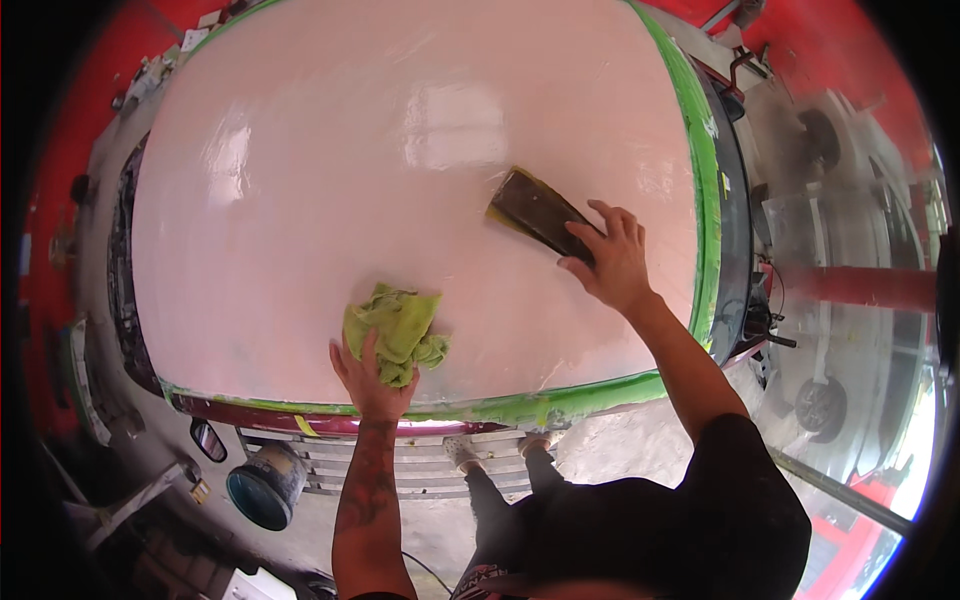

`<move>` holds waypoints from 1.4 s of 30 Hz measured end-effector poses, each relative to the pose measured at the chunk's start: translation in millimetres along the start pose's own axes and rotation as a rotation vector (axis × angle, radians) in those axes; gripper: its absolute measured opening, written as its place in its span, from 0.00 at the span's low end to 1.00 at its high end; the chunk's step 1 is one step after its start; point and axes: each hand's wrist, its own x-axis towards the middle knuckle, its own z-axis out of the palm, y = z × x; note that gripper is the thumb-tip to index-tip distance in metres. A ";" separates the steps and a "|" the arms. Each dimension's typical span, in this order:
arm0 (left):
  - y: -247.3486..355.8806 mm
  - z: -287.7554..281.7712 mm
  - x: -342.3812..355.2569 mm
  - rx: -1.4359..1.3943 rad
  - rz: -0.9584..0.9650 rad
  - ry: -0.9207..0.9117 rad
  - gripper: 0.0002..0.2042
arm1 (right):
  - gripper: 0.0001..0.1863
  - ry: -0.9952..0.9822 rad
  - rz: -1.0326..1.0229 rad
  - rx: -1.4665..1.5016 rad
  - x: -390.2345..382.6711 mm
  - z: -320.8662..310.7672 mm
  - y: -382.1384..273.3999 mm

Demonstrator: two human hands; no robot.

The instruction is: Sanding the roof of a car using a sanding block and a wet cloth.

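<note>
A wet, pale pink car roof point(300, 250) fills the middle of the view, edged with green masking tape point(703, 180). My right hand point(615, 262) grips the near end of a long dark sanding block point(540, 213), thumb on one side and fingers over the other. The block lies slantwise on the roof, right of the middle, with a yellowish edge showing. Near the front edge, my left hand point(376, 383) is closed on a crumpled lime-green cloth point(400, 325) resting on the roof. Some of the left fingers are hidden by the cloth.
I stand on a slatted bench point(400, 468) beside the car. A dark bucket point(266, 487) is at the lower left, near a side mirror point(208, 440). Red walls point(50, 250) lie beyond, and a red post point(870, 287) stands at the right.
</note>
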 end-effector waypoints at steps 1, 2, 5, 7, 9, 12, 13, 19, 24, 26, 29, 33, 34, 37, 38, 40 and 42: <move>2.3 -0.1 -0.6 0.013 -0.007 -0.010 0.42 | 0.25 0.008 0.003 0.050 4.6 1.2 3.0; 3.4 0.0 0.1 0.013 -0.016 -0.012 0.42 | 0.25 0.001 -0.002 0.052 10.7 5.4 5.2; 0.4 -0.6 1.2 0.008 0.064 0.022 0.42 | 0.27 -0.145 0.076 0.225 18.9 16.5 3.7; -0.8 0.1 -0.3 0.012 0.050 0.013 0.42 | 0.29 -0.105 0.019 0.202 15.8 14.4 3.7; -1.6 0.3 -0.7 0.013 0.042 0.012 0.42 | 0.30 -0.097 0.012 0.178 12.4 14.8 -1.6; -1.4 0.4 -1.4 0.016 0.032 -0.003 0.41 | 0.31 -0.085 0.012 0.174 10.7 14.8 -2.9; -1.3 0.4 -1.3 0.020 0.026 -0.018 0.40 | 0.32 -0.082 0.017 0.195 10.8 15.3 -2.2; 2.7 1.7 1.3 0.013 0.020 0.018 0.41 | 0.34 -0.068 0.010 0.159 9.2 19.2 -1.9; -0.8 2.9 1.7 0.021 0.040 0.017 0.41 | 0.35 -0.024 0.042 0.126 15.8 23.4 -9.4; -1.0 2.6 0.9 0.024 0.044 0.003 0.40 | 0.34 -0.047 0.052 0.218 16.0 22.6 -9.1; 1.5 1.0 2.1 -0.007 0.012 -0.019 0.41 | 0.36 -0.121 0.038 0.200 -10.5 17.2 -18.2; 0.0 -7.4 -1.6 0.017 0.012 -0.006 0.43 | 0.33 -0.165 0.007 0.126 -49.3 19.7 -33.3; 0.6 -3.7 -0.7 0.016 0.009 -0.009 0.43 | 0.33 -0.146 -0.033 0.059 -42.8 23.6 -26.2; 1.9 -4.4 -0.5 0.002 0.011 -0.012 0.43 | 0.30 -0.085 -0.064 0.023 24.3 40.7 8.5; 3.3 -0.2 3.2 -0.003 0.017 -0.005 0.43 | 0.28 -0.020 -0.040 0.001 65.2 50.3 29.0; 3.7 3.2 3.2 -0.004 0.066 0.002 0.42 | 0.26 -0.006 0.057 0.077 153.9 49.5 59.5; 8.7 6.1 8.1 -0.003 0.050 -0.009 0.42 | 0.26 0.057 0.024 -0.034 200.6 46.1 72.3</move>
